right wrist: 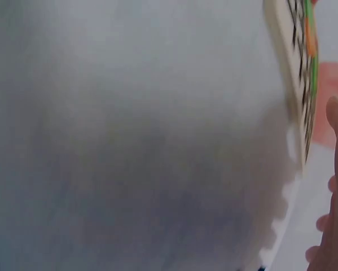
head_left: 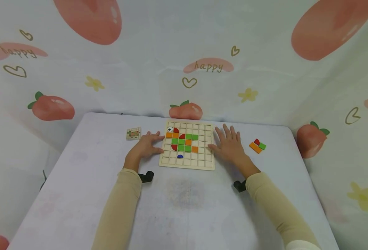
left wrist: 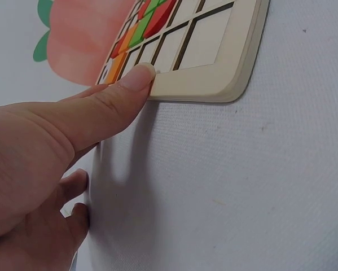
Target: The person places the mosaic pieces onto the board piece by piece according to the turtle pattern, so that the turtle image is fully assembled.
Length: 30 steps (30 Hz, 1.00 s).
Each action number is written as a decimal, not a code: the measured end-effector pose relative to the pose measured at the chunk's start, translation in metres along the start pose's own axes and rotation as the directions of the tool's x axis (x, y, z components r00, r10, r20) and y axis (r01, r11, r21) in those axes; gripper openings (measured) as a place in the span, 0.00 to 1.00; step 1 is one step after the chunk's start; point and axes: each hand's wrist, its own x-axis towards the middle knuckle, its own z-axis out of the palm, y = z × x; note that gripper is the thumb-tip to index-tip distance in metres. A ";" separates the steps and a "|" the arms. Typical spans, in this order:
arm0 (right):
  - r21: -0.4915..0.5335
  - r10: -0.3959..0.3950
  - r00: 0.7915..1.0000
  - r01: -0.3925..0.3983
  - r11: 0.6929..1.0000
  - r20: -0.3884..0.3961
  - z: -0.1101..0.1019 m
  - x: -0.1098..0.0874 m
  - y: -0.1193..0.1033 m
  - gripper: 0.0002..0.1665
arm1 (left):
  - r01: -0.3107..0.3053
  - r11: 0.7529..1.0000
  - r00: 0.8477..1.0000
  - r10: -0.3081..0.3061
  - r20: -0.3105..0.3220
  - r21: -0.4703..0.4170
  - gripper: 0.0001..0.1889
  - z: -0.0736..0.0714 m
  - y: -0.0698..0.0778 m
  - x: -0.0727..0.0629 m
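Observation:
A wooden grid board (head_left: pixel 204 158) lies near the table's back edge. Green, orange and red tiles fill some cells, with an eye tile (head_left: pixel 170 129) at the upper left and a blue half-round tile (head_left: pixel 180 156) low down. My left hand (head_left: pixel 144 146) is at the board's left side. In the left wrist view its thumb (left wrist: pixel 115 104) touches the board's rim, the other fingers extended. My right hand (head_left: pixel 230 147) spreads its fingers beside the right edge, thumb reaching toward the rim; contact cannot be told. Neither hand grips a tile.
Loose tiles lie right of my right hand: a red one (head_left: pixel 256 142), a green one (head_left: pixel 262 146) and orange (head_left: pixel 255 148). A small patterned card (head_left: pixel 133 133) lies left of the board. A printed cloth (head_left: pixel 158 52) hangs behind the white table (head_left: pixel 184 222).

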 end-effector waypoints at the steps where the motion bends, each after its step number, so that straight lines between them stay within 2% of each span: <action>1: -0.007 0.011 1.000 -0.011 1.000 0.003 0.000 0.000 0.005 0.54 | 0.002 1.000 1.000 -0.002 -0.002 -0.004 0.39 0.000 0.000 0.000; 7: -0.031 0.069 0.998 -0.068 0.997 0.014 0.001 0.000 0.032 0.56 | 0.000 1.000 1.000 0.000 -0.007 -0.016 0.39 0.001 -0.001 -0.001; 17: 0.031 0.135 0.990 -0.136 0.990 0.037 -0.007 -0.009 0.067 0.57 | 0.002 1.000 1.000 -0.002 -0.009 -0.013 0.39 0.001 -0.001 -0.001; 21: 0.049 0.152 0.988 -0.153 0.987 0.031 -0.008 -0.012 0.076 0.54 | -0.001 1.000 1.000 0.001 -0.006 -0.004 0.39 0.002 -0.001 0.000; 26: 0.054 0.122 0.990 -0.119 0.991 -0.063 -0.009 -0.015 0.084 0.42 | -0.004 1.000 1.000 0.004 -0.005 0.011 0.39 0.001 -0.001 0.000; 30: 0.081 0.112 0.983 -0.100 0.992 -0.147 -0.009 -0.016 0.090 0.33 | -0.004 1.000 1.000 0.004 -0.002 0.019 0.39 0.001 -0.001 0.001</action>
